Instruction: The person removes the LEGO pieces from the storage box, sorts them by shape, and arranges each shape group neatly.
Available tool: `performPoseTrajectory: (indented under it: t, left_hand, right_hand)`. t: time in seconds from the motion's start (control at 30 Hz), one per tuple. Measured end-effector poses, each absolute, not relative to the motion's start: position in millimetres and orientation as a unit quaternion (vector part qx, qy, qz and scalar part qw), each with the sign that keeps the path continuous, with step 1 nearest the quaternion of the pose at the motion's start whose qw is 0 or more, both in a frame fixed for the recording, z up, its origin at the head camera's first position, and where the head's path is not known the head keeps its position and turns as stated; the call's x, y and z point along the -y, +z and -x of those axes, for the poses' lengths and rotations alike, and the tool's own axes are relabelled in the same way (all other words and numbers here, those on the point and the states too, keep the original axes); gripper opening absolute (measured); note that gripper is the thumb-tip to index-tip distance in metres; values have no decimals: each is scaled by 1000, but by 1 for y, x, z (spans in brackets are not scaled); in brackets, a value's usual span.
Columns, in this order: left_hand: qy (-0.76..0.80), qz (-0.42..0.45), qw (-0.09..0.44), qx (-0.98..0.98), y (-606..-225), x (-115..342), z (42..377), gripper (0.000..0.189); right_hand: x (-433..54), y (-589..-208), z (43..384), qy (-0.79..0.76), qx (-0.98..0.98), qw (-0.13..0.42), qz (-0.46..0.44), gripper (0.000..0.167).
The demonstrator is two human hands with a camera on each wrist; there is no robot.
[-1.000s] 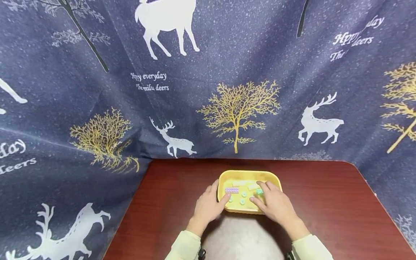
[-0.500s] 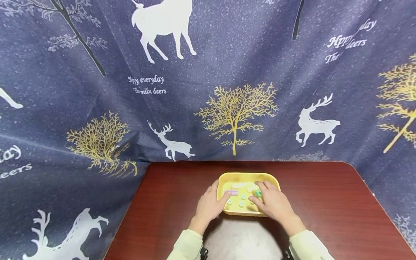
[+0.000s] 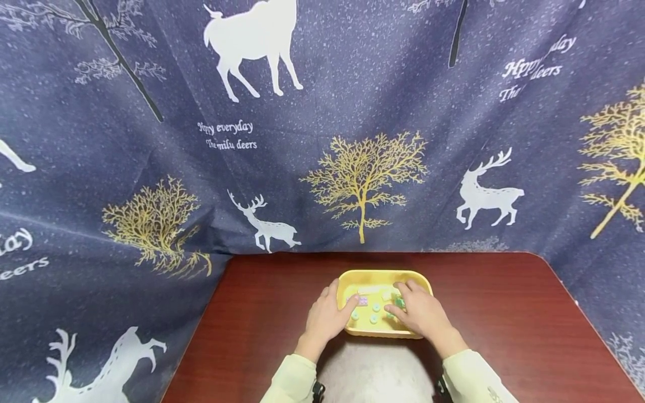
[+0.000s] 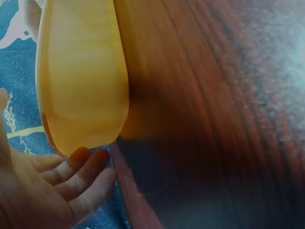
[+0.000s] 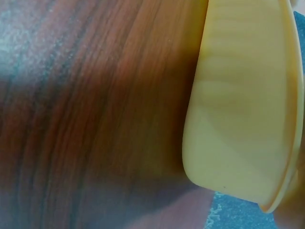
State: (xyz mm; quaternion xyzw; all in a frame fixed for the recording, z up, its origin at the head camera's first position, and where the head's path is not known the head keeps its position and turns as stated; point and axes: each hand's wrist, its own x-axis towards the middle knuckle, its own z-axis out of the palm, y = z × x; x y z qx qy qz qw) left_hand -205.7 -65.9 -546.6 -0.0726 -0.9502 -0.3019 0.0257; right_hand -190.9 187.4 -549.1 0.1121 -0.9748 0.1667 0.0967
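A yellow plastic tub point(image 3: 383, 333) stands on the table with small building-block pieces in it. My left hand point(image 3: 325, 316) holds its left end, thumb over the rim inside and fingers along the outer wall. In the left wrist view, the fingertips touch the tub's end wall. My right hand point(image 3: 423, 310) reaches over the right rim into the tub, thumb and fingers spread apart. A green block point(image 3: 400, 303) lies between them, partly hidden. Beside the left thumb is a purple studded brick point(image 3: 363, 301). Several pale green round pieces, including a ring point(image 3: 375, 308), lie mid-tub.
Pale cream bars point(image 3: 370, 290) lie along the tub's far side. The reddish-brown wooden table point(image 3: 484, 296) extends to both sides, with a glossy bright patch in front of the tub. A dark blue curtain point(image 3: 312, 112) with deer and trees hangs behind the table's far edge.
The head view has tilted slightly upward, so the scene sits a little lower. The left thumb now covers more of the purple brick. The green block has shifted and turned slightly beside the right hand.
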Motion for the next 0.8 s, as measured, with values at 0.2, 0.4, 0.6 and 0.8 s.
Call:
performPoseTrajectory:
  t: [0.2, 0.4, 0.6, 0.8]
  left_hand:
    - [-317, 58, 37, 946, -548, 64, 209, 86]
    - [-344, 47, 38, 937, -552, 63, 211, 73]
    - [-381, 32, 35, 923, -550, 63, 213, 58]
    - [-400, 25, 38, 916, -551, 63, 214, 41]
  right_hand:
    - [-188, -552, 194, 161, 978, 73, -109, 64]
    - [-187, -554, 198, 151, 981, 60, -105, 62]
    - [-188, -556, 199, 132, 983, 66, -104, 49]
    - [-188, -555, 199, 114, 983, 85, -119, 31]
